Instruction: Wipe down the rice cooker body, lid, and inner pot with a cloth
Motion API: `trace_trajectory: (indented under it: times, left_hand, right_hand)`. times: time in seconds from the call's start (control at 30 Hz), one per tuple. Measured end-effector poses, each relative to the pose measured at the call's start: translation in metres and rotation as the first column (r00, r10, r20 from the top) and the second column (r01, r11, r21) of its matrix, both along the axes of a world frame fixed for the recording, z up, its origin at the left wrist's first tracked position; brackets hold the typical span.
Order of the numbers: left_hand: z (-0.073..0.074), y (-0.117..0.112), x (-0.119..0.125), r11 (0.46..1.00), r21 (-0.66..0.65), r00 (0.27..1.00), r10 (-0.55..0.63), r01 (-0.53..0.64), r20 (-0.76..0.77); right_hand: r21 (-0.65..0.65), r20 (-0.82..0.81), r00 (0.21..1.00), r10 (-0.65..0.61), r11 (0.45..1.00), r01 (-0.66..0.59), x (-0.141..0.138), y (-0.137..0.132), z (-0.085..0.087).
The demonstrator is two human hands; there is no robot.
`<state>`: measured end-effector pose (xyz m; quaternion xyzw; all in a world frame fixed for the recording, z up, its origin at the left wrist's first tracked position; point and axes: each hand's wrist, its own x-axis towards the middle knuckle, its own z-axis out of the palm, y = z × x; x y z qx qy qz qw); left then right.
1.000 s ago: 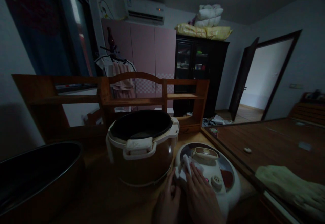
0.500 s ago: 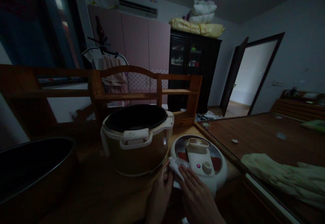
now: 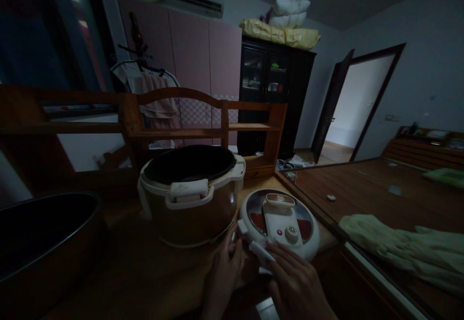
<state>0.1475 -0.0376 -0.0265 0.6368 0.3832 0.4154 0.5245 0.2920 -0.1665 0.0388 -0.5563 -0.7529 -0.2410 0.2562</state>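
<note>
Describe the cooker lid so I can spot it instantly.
Find the open brown cooker. Flat beside its base, to the right, lies the lid, its near edge under the right hand and a white cloth. It alone is a round white disc with red panels and a knob.

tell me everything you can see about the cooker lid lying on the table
The cooker lid is round, looks like white plastic, with dark red panels on top and a cream strip across the middle carrying a handle, a small pink button and a round knob. It lies flat, top side up, on the wooden table, just right of the open cooker body. The right hand presses a white cloth on its near edge; the left hand touches its left rim.
</note>
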Motion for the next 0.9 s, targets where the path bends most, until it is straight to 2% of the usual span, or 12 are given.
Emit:
trace_trajectory:
  times: [0.1,0.17,0.27,0.37,0.47,0.57,0.73,0.9]
  left_hand:
    - [-0.002,0.002,0.0,0.999,0.004,0.999,-0.038,0.038,-0.003]
    - [-0.004,0.003,0.0,0.999,0.008,0.999,-0.036,0.036,-0.026]
    - [-0.006,0.003,-0.001,1.0,0.002,0.998,-0.021,0.021,-0.064]
    - [-0.009,0.003,-0.001,1.0,-0.002,0.998,-0.028,0.028,-0.053]
    - [-0.012,0.004,0.0,0.999,0.026,0.999,-0.038,0.038,-0.02]
    - [-0.016,0.006,0.001,0.999,0.035,1.0,-0.031,0.031,-0.005]
    - [-0.015,0.007,0.001,0.999,0.022,0.999,-0.043,0.043,0.007]
    - [-0.013,0.006,0.001,0.997,0.034,0.998,-0.062,0.062,-0.007]
  right_hand:
    - [0.083,0.051,0.998,0.038,0.996,-0.042,0.016,-0.011,-0.005]
    - [0.15,0.038,0.999,0.02,0.988,-0.025,0.028,-0.02,-0.01]
    - [0.189,-0.049,0.993,-0.106,0.975,0.113,0.047,-0.03,-0.016]
    - [0.172,-0.135,0.965,-0.226,0.954,0.247,0.061,-0.034,-0.016]
    - [0.126,-0.151,0.953,-0.262,0.951,0.282,0.066,-0.03,-0.014]
    - [0.059,-0.104,0.958,-0.268,0.96,0.275,0.06,-0.019,-0.01]
    - [-0.12,0.108,0.975,-0.194,0.971,0.206,0.03,0.003,-0.006]
    - [-0.153,0.107,0.975,-0.196,0.965,0.211,0.012,0.012,-0.013]
